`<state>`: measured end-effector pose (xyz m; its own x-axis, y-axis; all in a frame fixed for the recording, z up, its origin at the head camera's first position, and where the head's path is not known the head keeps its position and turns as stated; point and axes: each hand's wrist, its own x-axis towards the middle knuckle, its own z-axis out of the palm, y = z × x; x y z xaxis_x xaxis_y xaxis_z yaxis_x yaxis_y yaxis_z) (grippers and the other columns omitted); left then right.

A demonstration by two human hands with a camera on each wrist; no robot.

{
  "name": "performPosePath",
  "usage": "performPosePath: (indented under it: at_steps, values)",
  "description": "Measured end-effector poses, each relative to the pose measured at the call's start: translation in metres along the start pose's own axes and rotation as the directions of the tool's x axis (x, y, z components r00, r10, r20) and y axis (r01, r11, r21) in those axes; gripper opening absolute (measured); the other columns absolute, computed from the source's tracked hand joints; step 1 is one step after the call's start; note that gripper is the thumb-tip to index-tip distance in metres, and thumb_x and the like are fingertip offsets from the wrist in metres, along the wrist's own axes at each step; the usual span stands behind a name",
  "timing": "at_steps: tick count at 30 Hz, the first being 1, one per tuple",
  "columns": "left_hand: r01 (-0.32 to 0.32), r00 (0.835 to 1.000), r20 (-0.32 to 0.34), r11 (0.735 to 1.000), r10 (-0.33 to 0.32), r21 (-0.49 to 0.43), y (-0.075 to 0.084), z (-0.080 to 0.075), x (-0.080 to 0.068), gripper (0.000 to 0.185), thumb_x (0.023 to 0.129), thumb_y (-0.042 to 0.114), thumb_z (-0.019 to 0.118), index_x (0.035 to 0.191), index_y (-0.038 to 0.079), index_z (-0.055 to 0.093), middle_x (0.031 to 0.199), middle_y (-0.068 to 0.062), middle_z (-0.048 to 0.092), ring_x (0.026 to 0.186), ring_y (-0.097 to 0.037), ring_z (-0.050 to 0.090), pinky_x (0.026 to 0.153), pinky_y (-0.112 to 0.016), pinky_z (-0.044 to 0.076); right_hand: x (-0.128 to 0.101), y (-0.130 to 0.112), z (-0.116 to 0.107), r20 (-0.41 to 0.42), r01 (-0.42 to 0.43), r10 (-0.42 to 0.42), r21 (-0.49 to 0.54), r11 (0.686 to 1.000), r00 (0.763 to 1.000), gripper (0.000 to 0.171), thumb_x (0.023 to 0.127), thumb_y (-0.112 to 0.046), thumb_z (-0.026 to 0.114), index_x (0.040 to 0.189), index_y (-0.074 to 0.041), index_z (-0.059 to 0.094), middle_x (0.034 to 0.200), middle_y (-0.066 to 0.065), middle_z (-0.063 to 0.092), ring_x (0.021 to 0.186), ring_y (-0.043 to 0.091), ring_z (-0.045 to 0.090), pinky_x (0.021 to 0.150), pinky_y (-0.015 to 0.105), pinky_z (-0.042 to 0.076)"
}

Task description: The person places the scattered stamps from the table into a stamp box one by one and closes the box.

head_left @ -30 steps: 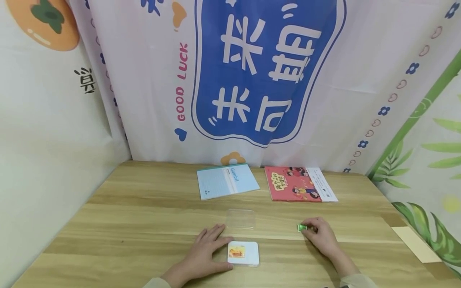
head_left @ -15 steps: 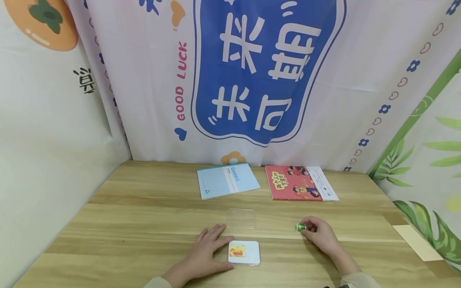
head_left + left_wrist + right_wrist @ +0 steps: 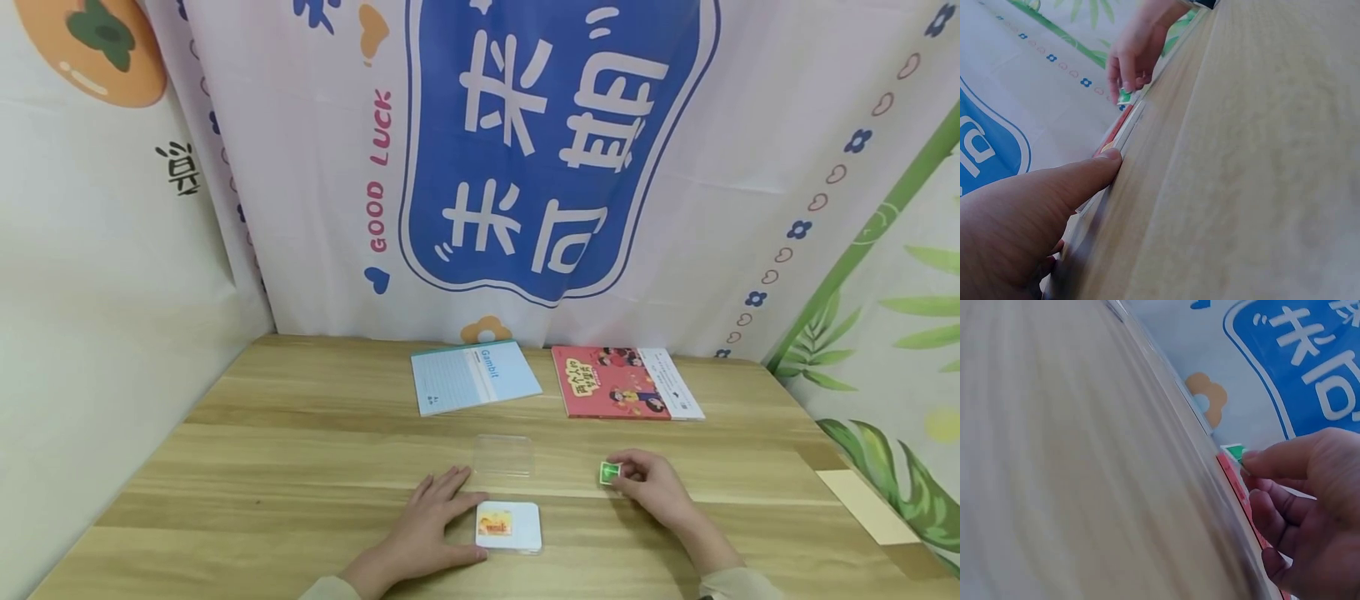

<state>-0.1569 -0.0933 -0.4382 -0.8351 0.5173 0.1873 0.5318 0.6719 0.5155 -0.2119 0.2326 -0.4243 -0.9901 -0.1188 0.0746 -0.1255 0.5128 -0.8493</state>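
My right hand point(image 3: 658, 490) pinches a small square green piece with a white border point(image 3: 609, 473) between thumb and fingertips, close over the table to the right of the middle. In the right wrist view the green piece point(image 3: 1233, 450) shows at the thumb tip. A white rounded-square case point(image 3: 527, 527) lies in front of me, with a yellow-orange picture piece point(image 3: 495, 524) on its left part. My left hand point(image 3: 422, 531) rests on the table with fingers spread, thumb and index finger at the case's left edge. The left wrist view shows that thumb point(image 3: 1094, 175) straight.
Behind the case lies a clear plastic cover point(image 3: 502, 456). At the back of the wooden table point(image 3: 315, 467) are a light blue notebook point(image 3: 472, 379) and a red picture book point(image 3: 618, 383). Printed cloth point(image 3: 337, 167) hangs behind them. A pale strip point(image 3: 866, 507) lies at the right edge.
My right hand has moved a little left with the green piece, which has turned so that its face shows more. The left hand and the case have stayed in place.
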Motion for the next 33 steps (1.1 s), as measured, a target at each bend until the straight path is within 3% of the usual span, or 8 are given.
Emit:
performPosePath:
  at_steps: [11,16,28,33]
  values:
    - [0.007,1.000,-0.010,1.000,-0.006,0.015,-0.001,0.001,-0.001,0.065,0.071,0.059,0.056,0.122,0.018,0.050,0.136,-0.014,0.028,0.125,-0.030,0.019,0.097,-0.052,0.008,-0.015,-0.048,0.045,0.147,0.098,-0.125,0.181,0.979,0.981,0.025,0.072,0.003,0.062,0.097,0.004,0.058,0.073,0.009,0.053,0.062,0.014,0.048,0.055,0.022,0.043]
    - [0.009,1.000,-0.006,1.000,-0.009,0.025,-0.001,0.001,0.000,0.066,0.071,0.059,0.055,0.122,0.018,0.050,0.136,-0.014,0.028,0.125,-0.030,0.018,0.097,-0.052,0.007,-0.023,-0.049,0.067,0.221,0.090,-0.143,0.233,0.968,0.965,0.024,0.073,-0.001,0.064,0.096,0.001,0.059,0.073,0.008,0.053,0.063,0.013,0.048,0.057,0.022,0.043]
    - [0.009,1.000,0.007,1.000,-0.009,0.013,-0.002,0.000,-0.001,0.066,0.071,0.059,0.055,0.123,0.018,0.049,0.136,-0.014,0.027,0.125,-0.031,0.017,0.097,-0.053,0.007,-0.035,-0.051,0.081,0.285,0.091,-0.149,0.207,0.974,0.947,0.019,0.077,0.000,0.061,0.095,0.000,0.060,0.072,0.004,0.051,0.059,0.010,0.044,0.052,0.019,0.038]
    - [0.002,1.000,-0.005,1.000,-0.002,0.019,-0.002,0.001,0.000,0.066,0.071,0.059,0.055,0.122,0.018,0.049,0.136,-0.014,0.028,0.125,-0.031,0.018,0.097,-0.053,0.007,-0.040,-0.061,0.080,0.267,0.134,-0.170,0.146,0.980,0.949,0.017,0.076,0.004,0.060,0.093,0.003,0.059,0.069,0.004,0.049,0.055,0.008,0.041,0.047,0.018,0.034]
